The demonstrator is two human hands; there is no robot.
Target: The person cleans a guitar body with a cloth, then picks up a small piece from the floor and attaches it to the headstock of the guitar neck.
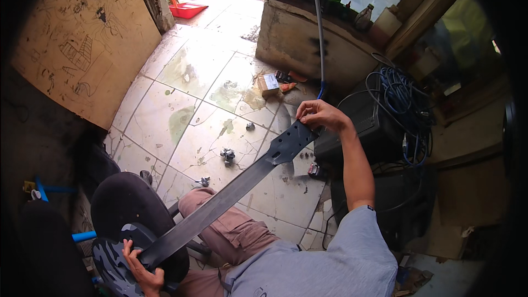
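The dark guitar neck [220,197] slants above one leg [245,228]. The right grip [325,115] pinches its wide top end [291,138]. The left grip [144,274] touches the patchy body [107,256]; I can't tell if it squeezes. Best keep both ends steady.

Daylight is let in between eleven and twelve o'clock; floor tiles [206,33] are blown out by glare. Four and eight o'clock are left dim. Corners blacked out, edges bent.
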